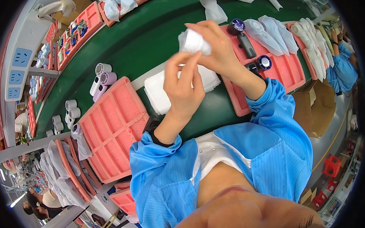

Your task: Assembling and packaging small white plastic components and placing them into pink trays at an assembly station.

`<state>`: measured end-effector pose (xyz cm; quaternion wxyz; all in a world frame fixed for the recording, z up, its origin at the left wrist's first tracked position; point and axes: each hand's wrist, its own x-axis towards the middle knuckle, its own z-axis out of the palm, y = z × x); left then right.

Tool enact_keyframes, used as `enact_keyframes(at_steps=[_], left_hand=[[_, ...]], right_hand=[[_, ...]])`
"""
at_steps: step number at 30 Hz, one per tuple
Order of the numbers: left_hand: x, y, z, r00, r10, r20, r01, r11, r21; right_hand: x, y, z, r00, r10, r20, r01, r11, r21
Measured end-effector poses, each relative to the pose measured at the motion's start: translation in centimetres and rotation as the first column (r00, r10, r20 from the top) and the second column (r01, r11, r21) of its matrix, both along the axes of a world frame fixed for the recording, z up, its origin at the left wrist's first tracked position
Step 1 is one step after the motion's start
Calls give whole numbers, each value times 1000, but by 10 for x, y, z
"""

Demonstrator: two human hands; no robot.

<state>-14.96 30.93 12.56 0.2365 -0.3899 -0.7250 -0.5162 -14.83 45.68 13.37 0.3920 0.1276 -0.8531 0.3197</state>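
Head view, and here are both hands up over the green table (148, 43), close together. The right hand (218, 50) is curled part-way closed around the right side of a white bundle (193, 42), one fingertip reaching over its top, and it has hold of it. Across from it, the left hand (184, 83) comes up from below, fingers bent and half closed, tips at the bundle's lower edge; whether they pinch it, I cannot tell. The bundle sits between the hands, above a stack of white sheets (208, 79). Its rounded part faces up and left, and it seems to lean down to the right, but blur and fingers hide its ends, so the long axis can't be called for certain.

Over to the right, a pink tray (290, 75) carries two dark fans (265, 62) with purple rims, plus pale wrapped pieces (264, 36). To the left, there's a pink divided tray (114, 130), with a white fan (102, 69) and a lilac fan (108, 78) lying side by side beyond it.
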Motion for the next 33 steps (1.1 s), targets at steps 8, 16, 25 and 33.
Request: enact_keyframes(at_steps=[8,16,25,33], left_hand=[[-29,-22,1,980,-131,149,121,990,77],[-21,-24,16,885,-332,327,129,849,513],[-19,-32,11,996,93,-11,-90,981,169],[-81,-37,-32,811,-78,580,-188,904,385]], right_hand=[[23,-10,20,935,313,165,-258,923,-287],[14,0,-2,931,184,317,-147,980,-137],[20,-20,4,948,31,317,-16,999,-50],[-29,16,-10,616,363,699,-190,930,-315]])
